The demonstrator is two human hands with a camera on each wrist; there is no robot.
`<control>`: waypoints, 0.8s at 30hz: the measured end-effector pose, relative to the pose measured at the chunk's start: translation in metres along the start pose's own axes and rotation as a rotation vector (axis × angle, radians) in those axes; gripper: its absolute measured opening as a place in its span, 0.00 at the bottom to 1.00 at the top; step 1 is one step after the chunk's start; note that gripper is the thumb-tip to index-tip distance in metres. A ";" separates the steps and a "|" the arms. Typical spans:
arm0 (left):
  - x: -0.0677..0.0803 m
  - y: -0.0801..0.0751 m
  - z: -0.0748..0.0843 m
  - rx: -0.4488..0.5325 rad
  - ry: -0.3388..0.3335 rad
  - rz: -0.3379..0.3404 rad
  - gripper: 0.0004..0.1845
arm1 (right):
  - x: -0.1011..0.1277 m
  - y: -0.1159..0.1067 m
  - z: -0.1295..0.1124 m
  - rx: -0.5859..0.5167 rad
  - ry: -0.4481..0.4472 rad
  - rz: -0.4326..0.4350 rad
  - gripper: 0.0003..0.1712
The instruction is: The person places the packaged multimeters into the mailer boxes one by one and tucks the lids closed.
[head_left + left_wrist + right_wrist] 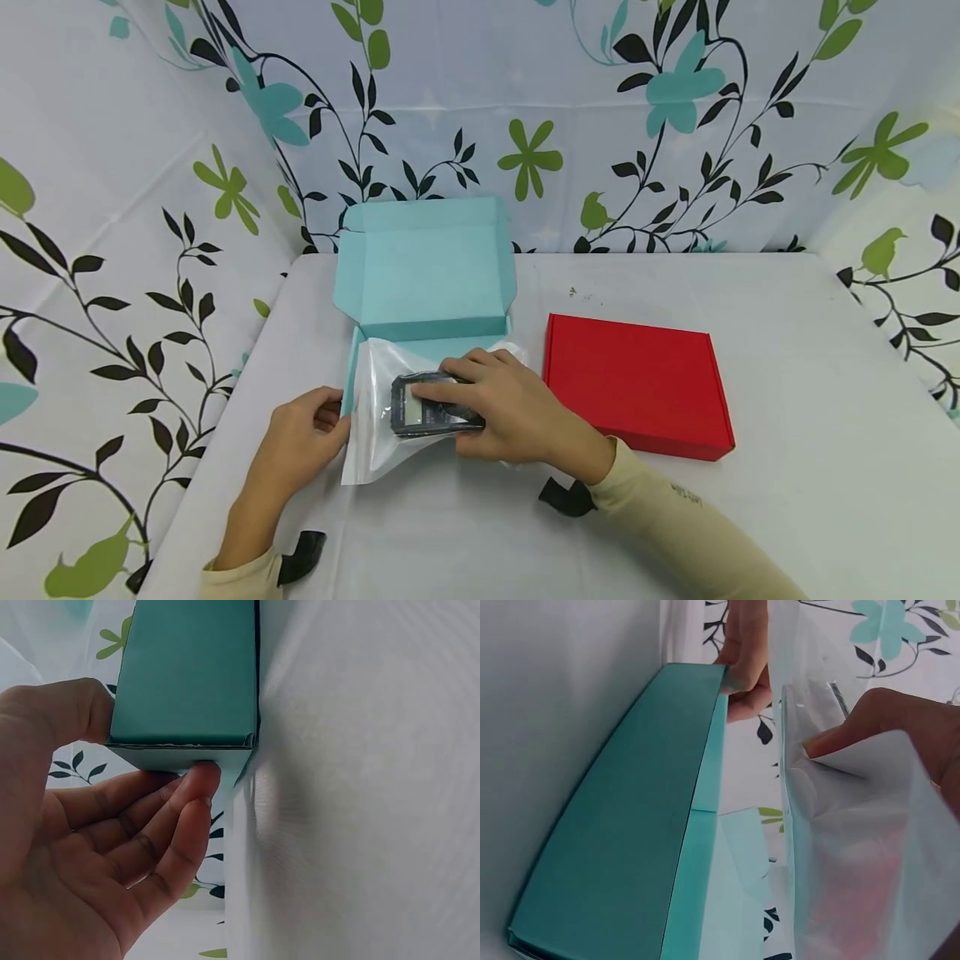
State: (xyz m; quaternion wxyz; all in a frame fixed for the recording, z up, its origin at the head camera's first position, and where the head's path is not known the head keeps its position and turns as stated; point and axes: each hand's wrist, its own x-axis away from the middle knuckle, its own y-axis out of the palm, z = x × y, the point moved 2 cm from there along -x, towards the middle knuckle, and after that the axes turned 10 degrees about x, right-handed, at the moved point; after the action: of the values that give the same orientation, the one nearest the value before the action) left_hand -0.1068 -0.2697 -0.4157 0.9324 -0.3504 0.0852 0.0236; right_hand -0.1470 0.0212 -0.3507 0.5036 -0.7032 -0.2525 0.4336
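Observation:
A light teal cardboard box stands with its lid raised at the back. My left hand holds the box's left end, thumb by the upper edge and fingers bent against the outer wall in the left wrist view. Over the box's opening, my right hand grips a black digital multimeter in a clear and white plastic bag. Its index finger lies across the multimeter's display. In the right wrist view the right thumb presses into the bag, which is raised above the box's rim. The box's inside is mostly hidden.
A closed red box lies to the right of the teal box on the white-covered table. Behind and at the sides hangs a white cloth with leaf and flower prints. Black straps show at both wrists.

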 end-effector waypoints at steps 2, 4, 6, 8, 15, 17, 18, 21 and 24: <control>0.000 -0.001 0.000 0.001 -0.008 -0.001 0.11 | -0.003 0.002 0.002 -0.002 0.001 0.000 0.38; 0.000 -0.002 0.000 0.003 -0.013 0.004 0.10 | -0.006 0.004 0.004 0.000 0.003 -0.001 0.38; -0.001 -0.002 -0.001 0.014 -0.018 0.009 0.09 | -0.009 0.006 0.007 0.003 0.008 -0.002 0.38; -0.001 -0.002 -0.002 0.025 -0.021 0.015 0.09 | -0.012 0.008 0.009 0.009 0.013 -0.004 0.37; -0.003 0.002 0.000 0.043 -0.012 0.022 0.11 | -0.019 0.013 0.019 0.029 0.041 -0.009 0.36; -0.004 0.002 0.001 0.041 -0.010 0.019 0.12 | -0.021 0.014 0.021 0.024 0.055 -0.015 0.36; -0.003 0.002 0.001 0.039 -0.011 0.016 0.12 | -0.022 0.015 0.022 0.019 0.062 -0.017 0.36; -0.002 0.000 0.002 0.031 -0.016 0.015 0.12 | -0.025 0.019 0.025 0.005 0.075 -0.038 0.36; -0.001 -0.002 0.001 0.030 -0.019 0.017 0.12 | -0.029 0.022 0.026 -0.004 0.087 -0.065 0.36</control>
State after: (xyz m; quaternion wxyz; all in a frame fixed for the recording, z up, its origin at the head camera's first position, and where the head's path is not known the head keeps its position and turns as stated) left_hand -0.1075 -0.2700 -0.4133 0.9381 -0.3356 0.0796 0.0334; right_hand -0.1859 0.0032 -0.3643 0.5267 -0.7137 -0.2541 0.3856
